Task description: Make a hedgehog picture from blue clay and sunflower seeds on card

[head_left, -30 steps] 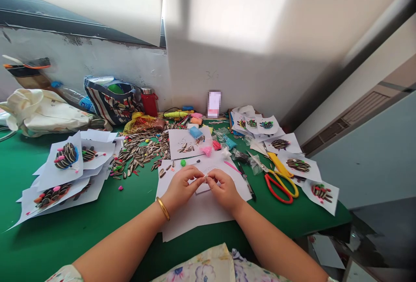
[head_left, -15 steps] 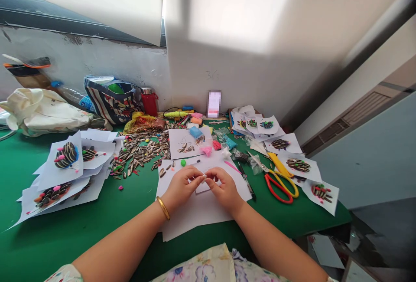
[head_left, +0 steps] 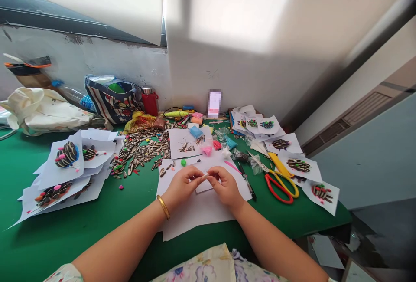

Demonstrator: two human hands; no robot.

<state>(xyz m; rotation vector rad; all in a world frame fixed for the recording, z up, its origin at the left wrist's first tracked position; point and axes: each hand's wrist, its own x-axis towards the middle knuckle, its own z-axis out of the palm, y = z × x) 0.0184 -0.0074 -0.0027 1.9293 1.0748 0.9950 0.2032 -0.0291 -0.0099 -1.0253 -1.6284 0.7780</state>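
My left hand [head_left: 185, 184] and my right hand [head_left: 225, 186] meet over white paper [head_left: 191, 217], fingertips pinched together. Between them is a small white piece of modelling clay [head_left: 205, 175], mostly covered by the fingers. A smaller sheet of paper lies under my right hand. Just beyond the hands sit a green ball of clay [head_left: 183, 162], a small dark lump [head_left: 198, 160] and a few sunflower seeds [head_left: 162, 172]. White clay [head_left: 225, 153], pink clay [head_left: 207, 149] and red clay [head_left: 216, 144] lie farther back. A black pen [head_left: 248, 184] is right of my right hand.
Scissors [head_left: 279, 182] with red and yellow handles lie on the right, by a yellow cutter [head_left: 278, 164]. Papers with seed pictures [head_left: 66, 155] are stacked left; others [head_left: 299, 165] lie right. Loose sunflower seeds [head_left: 139, 149] spread behind. A phone [head_left: 214, 103] leans against the wall.
My fingertips have shifted very slightly around the small white piece, with the right fingers a little farther right. Everything else on the table stays where it was.
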